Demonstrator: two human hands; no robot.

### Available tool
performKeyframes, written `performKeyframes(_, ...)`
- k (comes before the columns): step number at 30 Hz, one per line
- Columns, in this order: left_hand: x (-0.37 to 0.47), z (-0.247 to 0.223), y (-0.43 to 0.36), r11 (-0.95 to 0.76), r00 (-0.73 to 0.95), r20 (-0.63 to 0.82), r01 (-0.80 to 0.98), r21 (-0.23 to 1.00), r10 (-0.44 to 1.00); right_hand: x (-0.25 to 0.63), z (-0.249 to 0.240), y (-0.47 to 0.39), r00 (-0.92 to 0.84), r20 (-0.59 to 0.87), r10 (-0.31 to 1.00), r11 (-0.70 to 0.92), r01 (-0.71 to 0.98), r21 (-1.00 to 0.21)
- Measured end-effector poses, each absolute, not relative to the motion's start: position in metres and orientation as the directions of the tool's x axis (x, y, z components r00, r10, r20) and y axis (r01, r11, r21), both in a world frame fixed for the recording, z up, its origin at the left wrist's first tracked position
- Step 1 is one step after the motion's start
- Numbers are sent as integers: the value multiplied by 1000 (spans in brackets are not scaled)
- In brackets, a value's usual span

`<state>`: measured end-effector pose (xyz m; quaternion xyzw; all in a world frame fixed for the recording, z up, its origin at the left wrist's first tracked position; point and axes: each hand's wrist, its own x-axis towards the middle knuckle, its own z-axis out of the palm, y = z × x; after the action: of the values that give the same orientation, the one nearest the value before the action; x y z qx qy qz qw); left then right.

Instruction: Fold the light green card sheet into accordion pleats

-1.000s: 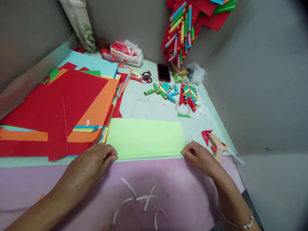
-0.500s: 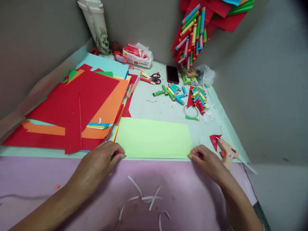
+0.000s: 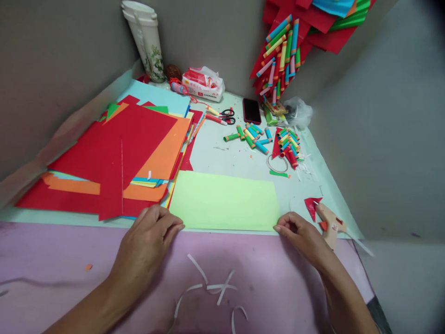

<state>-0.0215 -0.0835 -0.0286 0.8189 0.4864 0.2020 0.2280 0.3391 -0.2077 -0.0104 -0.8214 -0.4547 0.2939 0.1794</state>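
Observation:
A light green sheet of paper (image 3: pixel 225 202) lies flat in front of me, its long near edge close to the border of the pale table covering (image 3: pixel 215 162). My left hand (image 3: pixel 153 236) pinches the near left corner between thumb and forefinger. At the near right corner, my right hand (image 3: pixel 302 236) pinches the sheet the same way. Beyond my left hand spreads a pile of coloured sheets, with a red sheet (image 3: pixel 128 139) and an orange sheet (image 3: pixel 165 150) on top. A glue gun (image 3: pixel 332 222) rests to the right of my right hand, near a red paper scrap (image 3: pixel 313 207).
Behind the sheet lie several small paper rolls (image 3: pixel 253 137), scissors (image 3: pixel 227 116), a phone (image 3: pixel 251 111) and a metal ring (image 3: pixel 277 163). A tissue pack (image 3: pixel 204 84) and a white tumbler (image 3: pixel 148 44) stand at the back. White paper strips (image 3: pixel 221 287) are scattered on the pink surface nearest me.
The whole view has shifted slightly, so things appear a little further right. My left hand has turned a bit more upright at its corner. Both hands keep their pinch on the green paper.

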Motion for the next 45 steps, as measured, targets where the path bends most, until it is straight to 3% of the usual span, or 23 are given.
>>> performKeyframes(5, -20, -28, -95, -594, 547, 251, 648, 477, 799, 337, -12, -208, 406, -314, 858, -513, 652, -558)
performKeyframes(12, -14, -24, -103, -733, 692, 288, 516, 444, 662, 336, -10, -208, 409, -304, 860, -510, 673, -536)
performKeyframes(17, -13, -38, -103, -812, 729, 367, 467, 350, 578, 337, -11, -209, 398, -306, 865, -502, 679, -536)
performKeyframes(24, -12, -44, -105, -829, 735, 382, 495, 262, 560, 339, -14, -210, 382, -288, 878, -478, 686, -548)
performKeyframes(40, -16, -61, -105, -842, 750, 387, 505, 188, 536, 338, -14, -210, 402, -262, 878, -477, 675, -562)
performKeyframes(45, -12, -51, -108, -858, 788, 348, 497, 127, 508, 335, -15, -212, 362, -141, 922, -379, 758, -532)
